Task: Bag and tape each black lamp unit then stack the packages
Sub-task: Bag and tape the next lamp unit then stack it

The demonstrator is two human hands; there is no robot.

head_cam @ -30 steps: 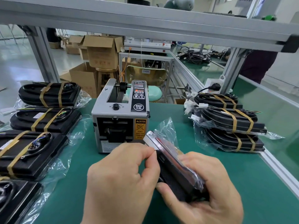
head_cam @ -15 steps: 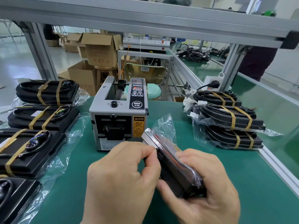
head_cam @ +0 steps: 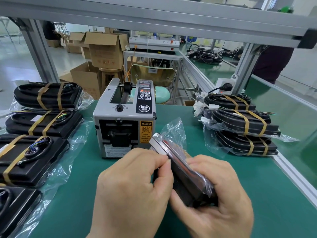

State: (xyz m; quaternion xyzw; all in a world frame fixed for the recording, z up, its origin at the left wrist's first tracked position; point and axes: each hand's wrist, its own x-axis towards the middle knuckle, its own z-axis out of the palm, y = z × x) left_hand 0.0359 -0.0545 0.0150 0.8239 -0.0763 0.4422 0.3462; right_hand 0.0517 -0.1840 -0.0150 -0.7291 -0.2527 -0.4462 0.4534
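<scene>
A black lamp unit (head_cam: 184,170) in a clear plastic bag stands on edge, tilted, low in the middle of the view. My right hand (head_cam: 221,200) grips it from below and from the right. My left hand (head_cam: 132,193) pinches the bag against the unit's left face with thumb and forefinger. The bag's loose end (head_cam: 173,129) sticks up behind. On the right, three bagged units with tan bands lie in a stack (head_cam: 240,124). Several black units with tan bands (head_cam: 34,152) lie in a row on open bags at the left.
A grey tape dispenser (head_cam: 124,117) stands on the green mat (head_cam: 257,194) just behind my hands. An aluminium frame post (head_cam: 243,69) and rail (head_cam: 295,176) bound the right side. Cardboard boxes (head_cam: 103,48) and a stool sit beyond the bench.
My hands and the bagged unit have stayed almost still. The view has tilted slightly, so everything sits a little higher in the picture.
</scene>
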